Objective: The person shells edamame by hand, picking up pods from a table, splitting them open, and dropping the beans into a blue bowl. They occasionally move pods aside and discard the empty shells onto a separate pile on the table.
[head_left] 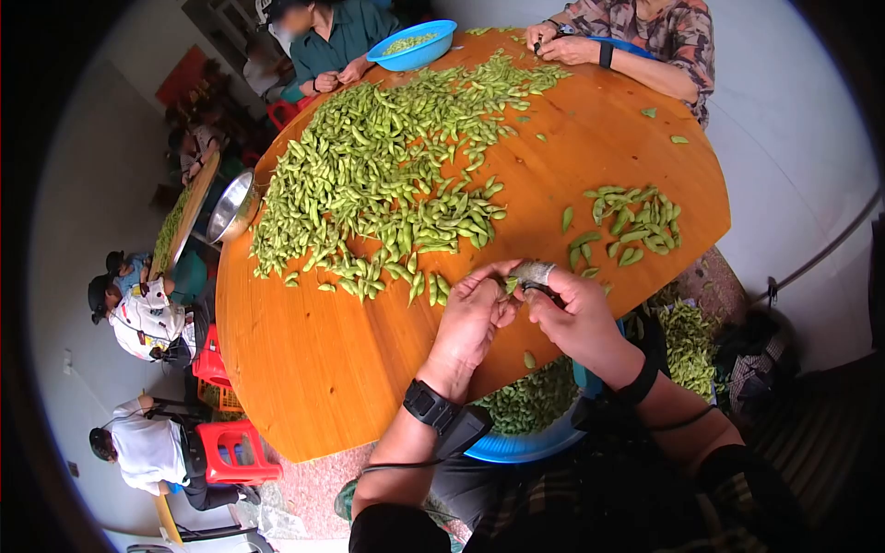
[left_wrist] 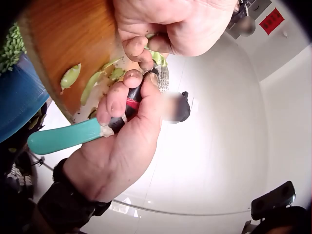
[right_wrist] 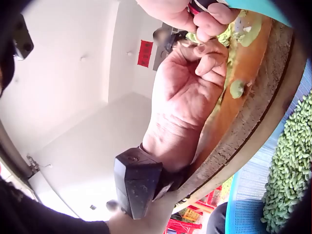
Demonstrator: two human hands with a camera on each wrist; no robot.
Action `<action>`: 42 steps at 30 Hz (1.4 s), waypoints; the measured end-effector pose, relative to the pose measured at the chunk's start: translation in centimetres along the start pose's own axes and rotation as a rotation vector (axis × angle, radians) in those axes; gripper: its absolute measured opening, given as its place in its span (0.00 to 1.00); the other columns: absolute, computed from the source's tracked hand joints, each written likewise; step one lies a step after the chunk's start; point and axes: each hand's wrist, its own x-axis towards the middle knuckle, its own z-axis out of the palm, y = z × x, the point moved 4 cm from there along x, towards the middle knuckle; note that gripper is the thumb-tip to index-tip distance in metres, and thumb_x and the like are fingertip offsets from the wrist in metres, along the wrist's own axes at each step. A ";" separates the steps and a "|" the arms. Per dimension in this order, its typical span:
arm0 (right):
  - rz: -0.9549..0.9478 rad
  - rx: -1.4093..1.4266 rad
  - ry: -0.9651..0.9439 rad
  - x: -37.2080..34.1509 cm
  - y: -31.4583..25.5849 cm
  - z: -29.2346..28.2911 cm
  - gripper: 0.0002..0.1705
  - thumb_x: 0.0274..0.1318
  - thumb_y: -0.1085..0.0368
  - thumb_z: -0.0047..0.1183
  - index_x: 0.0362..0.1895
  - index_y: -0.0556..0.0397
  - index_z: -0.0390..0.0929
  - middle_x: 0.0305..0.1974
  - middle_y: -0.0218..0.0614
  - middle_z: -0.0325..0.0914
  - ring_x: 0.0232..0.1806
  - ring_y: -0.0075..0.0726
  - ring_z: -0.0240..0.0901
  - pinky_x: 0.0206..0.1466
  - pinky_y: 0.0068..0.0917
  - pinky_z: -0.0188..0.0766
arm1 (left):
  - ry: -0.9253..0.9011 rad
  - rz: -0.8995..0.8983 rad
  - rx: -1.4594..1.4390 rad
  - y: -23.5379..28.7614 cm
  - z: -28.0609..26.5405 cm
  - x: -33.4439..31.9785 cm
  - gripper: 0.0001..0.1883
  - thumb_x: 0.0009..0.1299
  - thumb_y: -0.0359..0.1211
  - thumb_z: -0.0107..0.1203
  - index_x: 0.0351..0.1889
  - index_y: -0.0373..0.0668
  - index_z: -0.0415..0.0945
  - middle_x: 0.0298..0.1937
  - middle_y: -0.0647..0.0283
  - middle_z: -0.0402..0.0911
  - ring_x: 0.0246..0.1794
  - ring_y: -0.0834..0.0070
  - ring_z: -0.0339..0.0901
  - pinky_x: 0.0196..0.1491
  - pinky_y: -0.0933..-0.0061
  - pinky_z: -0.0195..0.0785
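At the front edge of the wooden table (head_left: 332, 387), my left hand (head_left: 472, 323) pinches a green soybean pod (left_wrist: 159, 58) between thumb and fingers. My right hand (head_left: 590, 323) meets it there, its fingers curled round a teal-handled tool (left_wrist: 66, 136) wrapped in black and red tape. The tool's working end is hidden among the fingers at the pod. A pale mesh wrap (head_left: 533, 271) covers one right-hand finger. Below the hands, a blue basket (right_wrist: 236, 204) holds shelled green beans (right_wrist: 290, 170). Scraps and a flat pod (left_wrist: 71, 77) lie on the tabletop nearby.
A big heap of pods (head_left: 369, 175) spreads over the table's far left. A smaller pod group (head_left: 645, 221) lies at right. Two people sit across, near a blue basin (head_left: 415, 55). Discarded hulls (head_left: 690, 346) pile beside the table, right. Red stools (head_left: 230, 452) stand left.
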 end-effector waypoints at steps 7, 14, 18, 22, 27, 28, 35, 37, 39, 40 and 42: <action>0.283 0.180 -0.022 0.6 0.7 -0.7 0.15 0.60 0.74 0.47 0.51 0.56 0.76 0.30 0.29 0.78 0.23 0.15 0.68 0.26 0.17 0.66 | 0.084 -0.004 -0.060 0.9 1.4 -0.5 0.20 0.68 0.19 0.39 0.57 0.32 0.73 0.35 0.63 0.78 0.27 0.85 0.68 0.30 0.83 0.61; 0.323 0.273 0.037 0.1 0.2 -1.5 0.12 0.63 0.71 0.47 0.49 0.54 0.76 0.23 0.25 0.73 0.16 0.12 0.61 0.18 0.14 0.58 | 0.009 0.055 0.085 1.2 2.0 -0.4 0.21 0.70 0.21 0.40 0.61 0.33 0.68 0.42 0.65 0.73 0.23 0.85 0.62 0.30 0.82 0.60; 0.279 0.289 0.054 0.3 0.4 -2.8 0.10 0.64 0.70 0.48 0.48 0.54 0.76 0.23 0.25 0.72 0.15 0.13 0.62 0.17 0.15 0.57 | -0.073 0.113 0.112 1.4 2.0 -0.6 0.21 0.70 0.21 0.40 0.63 0.36 0.66 0.43 0.69 0.65 0.23 0.86 0.58 0.29 0.83 0.57; 0.282 0.273 0.084 0.1 0.1 -3.5 0.10 0.63 0.69 0.51 0.48 0.55 0.76 0.23 0.26 0.72 0.15 0.13 0.62 0.17 0.15 0.57 | -0.116 0.107 0.056 1.5 2.7 -0.8 0.26 0.69 0.20 0.40 0.67 0.37 0.60 0.42 0.72 0.65 0.25 0.87 0.59 0.26 0.87 0.53; 0.282 0.185 -0.047 -0.1 -0.4 -2.5 0.07 0.61 0.67 0.55 0.34 0.56 0.71 0.20 0.26 0.70 0.16 0.14 0.61 0.18 0.17 0.57 | -0.146 0.054 0.134 0.8 4.7 -1.3 0.27 0.71 0.20 0.40 0.70 0.42 0.56 0.43 0.72 0.61 0.25 0.86 0.59 0.28 0.85 0.53; 0.270 0.161 -0.054 0.0 -0.5 -2.6 0.11 0.61 0.67 0.55 0.29 0.54 0.67 0.19 0.25 0.69 0.16 0.14 0.61 0.18 0.18 0.57 | -0.155 0.062 0.124 0.6 4.9 -1.4 0.27 0.71 0.21 0.41 0.70 0.42 0.56 0.43 0.72 0.63 0.26 0.87 0.61 0.27 0.87 0.54; 0.303 0.188 -0.118 -0.1 -1.0 -3.1 0.10 0.61 0.68 0.52 0.28 0.53 0.66 0.17 0.25 0.67 0.15 0.15 0.61 0.17 0.18 0.57 | -0.090 0.084 0.174 1.0 5.5 -3.2 0.29 0.67 0.19 0.38 0.69 0.40 0.58 0.40 0.71 0.63 0.26 0.86 0.62 0.27 0.87 0.56; 0.347 0.166 -0.017 -0.1 -1.1 -4.1 0.09 0.60 0.69 0.51 0.27 0.53 0.66 0.16 0.25 0.67 0.15 0.15 0.61 0.16 0.19 0.56 | -0.031 0.086 0.191 0.8 4.6 -3.9 0.28 0.66 0.19 0.37 0.67 0.39 0.61 0.40 0.71 0.63 0.26 0.86 0.62 0.26 0.86 0.55; 0.383 0.092 0.072 0.6 0.5 -6.0 0.07 0.56 0.67 0.53 0.29 0.55 0.70 0.17 0.25 0.68 0.15 0.15 0.61 0.16 0.21 0.58 | 0.086 0.150 0.558 1.1 2.7 -4.9 0.23 0.66 0.18 0.37 0.59 0.37 0.70 0.40 0.71 0.63 0.25 0.86 0.61 0.26 0.84 0.54; 0.311 -0.003 0.112 1.1 1.8 -7.2 0.06 0.57 0.67 0.53 0.31 0.55 0.70 0.18 0.25 0.68 0.15 0.15 0.61 0.16 0.20 0.56 | 0.110 0.137 0.565 1.0 1.9 -5.4 0.22 0.66 0.18 0.34 0.55 0.36 0.73 0.38 0.69 0.64 0.28 0.83 0.65 0.27 0.82 0.59; 0.238 -0.097 0.147 1.6 3.1 -9.0 0.05 0.59 0.67 0.52 0.33 0.55 0.71 0.19 0.25 0.68 0.14 0.15 0.60 0.16 0.20 0.55 | 0.136 0.215 0.809 1.0 0.8 -6.2 0.22 0.65 0.17 0.35 0.55 0.36 0.73 0.38 0.66 0.65 0.29 0.79 0.67 0.30 0.79 0.62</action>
